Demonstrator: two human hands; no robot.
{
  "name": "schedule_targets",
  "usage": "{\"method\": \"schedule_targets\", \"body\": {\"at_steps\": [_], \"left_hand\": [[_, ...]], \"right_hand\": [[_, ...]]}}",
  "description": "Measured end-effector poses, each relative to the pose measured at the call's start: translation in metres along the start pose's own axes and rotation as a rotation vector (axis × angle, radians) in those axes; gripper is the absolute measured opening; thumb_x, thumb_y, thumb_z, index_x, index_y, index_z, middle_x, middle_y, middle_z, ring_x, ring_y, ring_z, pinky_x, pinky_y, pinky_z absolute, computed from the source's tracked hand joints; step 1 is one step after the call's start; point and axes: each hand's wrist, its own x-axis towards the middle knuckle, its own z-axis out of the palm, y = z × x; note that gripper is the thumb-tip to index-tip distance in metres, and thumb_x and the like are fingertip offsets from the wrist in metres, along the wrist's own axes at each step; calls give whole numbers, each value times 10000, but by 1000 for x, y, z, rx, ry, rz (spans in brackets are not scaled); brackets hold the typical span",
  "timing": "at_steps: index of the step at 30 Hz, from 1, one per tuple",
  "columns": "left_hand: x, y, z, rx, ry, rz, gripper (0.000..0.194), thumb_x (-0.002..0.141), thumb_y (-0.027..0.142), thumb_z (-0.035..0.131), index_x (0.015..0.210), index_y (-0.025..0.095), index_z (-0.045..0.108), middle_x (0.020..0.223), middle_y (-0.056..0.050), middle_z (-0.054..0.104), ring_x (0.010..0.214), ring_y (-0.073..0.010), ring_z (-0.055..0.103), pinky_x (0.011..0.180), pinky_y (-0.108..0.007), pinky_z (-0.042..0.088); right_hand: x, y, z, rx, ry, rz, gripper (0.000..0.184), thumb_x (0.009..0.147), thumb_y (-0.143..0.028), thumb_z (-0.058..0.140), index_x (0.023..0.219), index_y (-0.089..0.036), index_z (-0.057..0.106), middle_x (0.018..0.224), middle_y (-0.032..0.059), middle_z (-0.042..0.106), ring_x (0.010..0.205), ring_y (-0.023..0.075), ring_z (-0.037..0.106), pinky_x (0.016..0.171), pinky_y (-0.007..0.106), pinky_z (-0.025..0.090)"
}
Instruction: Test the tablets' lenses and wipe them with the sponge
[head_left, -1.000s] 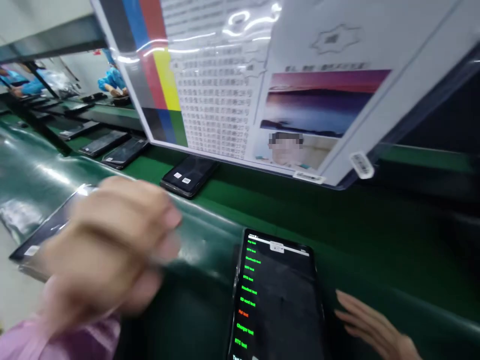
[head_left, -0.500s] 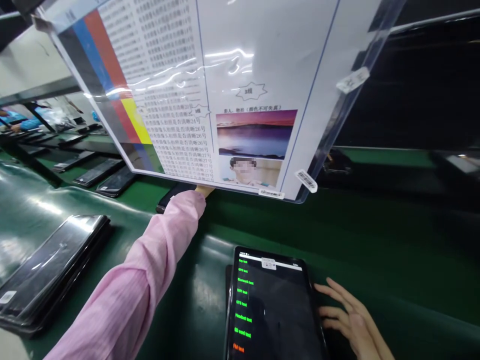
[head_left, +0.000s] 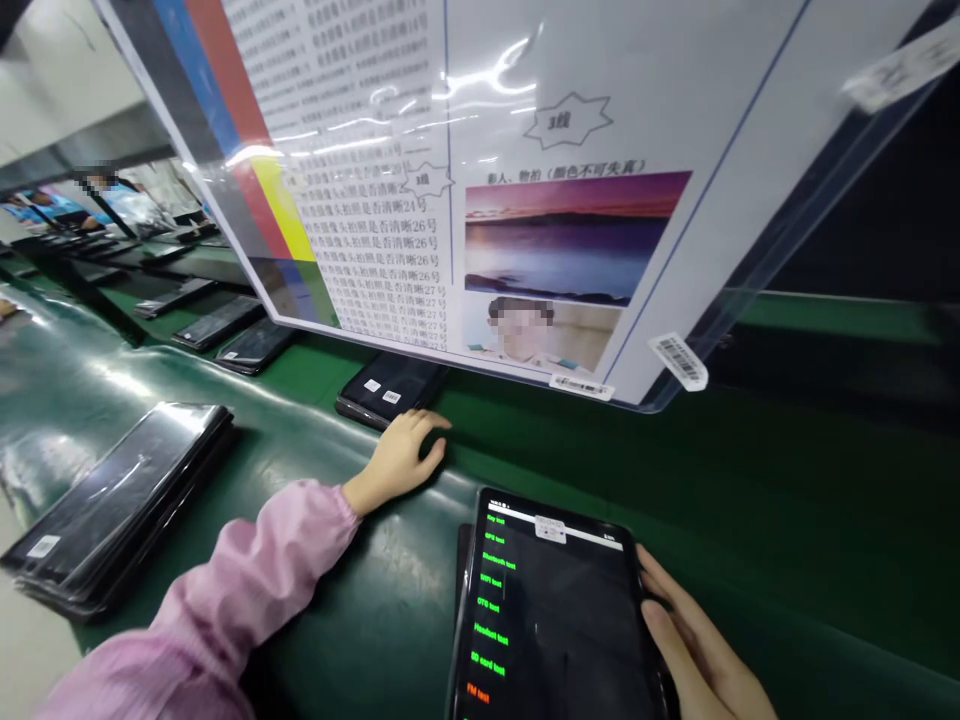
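Observation:
A tablet [head_left: 566,620] with its screen lit shows a list of tests, mostly in green with one line in orange. My right hand [head_left: 694,640] holds its right edge, thumb on the side and fingers partly hidden beyond it. Part of a dark object [head_left: 463,570] shows beneath the tablet's left side. My left hand [head_left: 405,450], in a pink sleeve, is empty with thumb and fingers apart. It hovers just in front of dark tablets [head_left: 386,385] bearing white labels, partly covered by the hanging chart.
A clear-sleeved chart [head_left: 450,240] with colour bars, text and photos hangs low over the green bench [head_left: 360,590]. Stacked, film-wrapped tablets [head_left: 127,500] lie at left. More tablets [head_left: 255,345] line the rear strip. People [head_left: 112,205] sit far left.
My left hand has come back toward me from under the chart, and now shows. My right hand has closed on the lit tablet's edge. The view has shifted slightly.

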Motion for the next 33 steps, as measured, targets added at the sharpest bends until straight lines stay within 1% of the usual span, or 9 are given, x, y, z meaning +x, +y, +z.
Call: {"method": "schedule_targets", "body": {"at_steps": [2, 5, 7, 10, 14, 19, 23, 28, 33], "left_hand": [[-34, -1, -11, -24, 8, -22, 183, 960, 202, 535, 1118, 225, 624, 1095, -54, 717, 1036, -232, 667, 951, -412, 531], [-58, -11, -23, -37, 63, -91, 153, 968, 202, 507, 1070, 233, 617, 1059, -56, 717, 1025, -238, 671, 929, -416, 543], [-61, -17, -26, -37, 103, -139, 144, 961, 201, 506, 1045, 241, 616, 1052, -57, 723, 1022, -244, 680, 930, -421, 551], [-60, -21, -26, -44, 129, -188, 158, 951, 214, 506, 1048, 256, 623, 1059, -55, 737, 1022, -249, 699, 925, -422, 568], [-60, -19, -23, -66, 106, -208, 188, 954, 265, 502, 1077, 266, 644, 1087, -55, 743, 1041, -253, 708, 975, -427, 566], [-60, -26, -24, -98, 83, -212, 227, 964, 309, 484, 1059, 267, 686, 1123, -43, 747, 1166, -259, 664, 1157, -446, 448], [-56, -62, -38, -72, 175, -346, 214, 942, 257, 490, 1016, 242, 690, 1093, -62, 731, 1117, -264, 650, 1108, -444, 469], [-59, -128, -67, 90, 427, -755, 267, 965, 243, 558, 1210, 155, 615, 1270, -133, 628, 1246, -291, 562, 1117, -526, 429], [-55, -170, -87, 231, 488, -1028, 377, 966, 357, 666, 1278, 153, 608, 1331, -120, 602, 1236, -290, 585, 1067, -545, 487]], "right_hand": [[3, -3, 3, 6, 16, -3, 790, 780, -810, 566, 1418, -348, 621, 1495, 3, 586, 1384, 310, 543, 1151, 424, 436], [5, -6, 0, 54, 23, 3, 765, 727, -767, 658, 1330, -296, 679, 1340, 54, 699, 1242, 307, 660, 1025, 352, 560], [4, -8, -3, 101, 13, -5, 706, 685, -727, 730, 1211, -257, 727, 1148, 80, 770, 1081, 307, 735, 886, 313, 626], [0, -12, -6, 120, -6, -8, 641, 689, -683, 775, 1145, -233, 740, 936, 72, 791, 881, 285, 766, 772, 296, 640], [-4, -14, -2, 102, 1, -54, 660, 743, -666, 759, 1206, -198, 711, 901, 65, 782, 754, 231, 729, 717, 280, 611], [-6, -10, 2, 178, -33, -142, 637, 789, -607, 756, 1234, -158, 676, 793, 49, 743, 586, 165, 604, 586, 280, 531], [-10, -16, 2, 213, -42, -141, 649, 774, -606, 776, 1211, -136, 677, 738, 40, 716, 545, 151, 570, 536, 274, 493], [-10, -20, 0, 206, -41, -154, 710, 721, -649, 787, 1194, -130, 682, 731, 46, 714, 531, 151, 559, 510, 273, 475], [-5, -20, -6, 82, 12, -132, 621, 722, -645, 769, 1147, -195, 721, 788, 57, 745, 518, 169, 574, 540, 306, 500]]}}
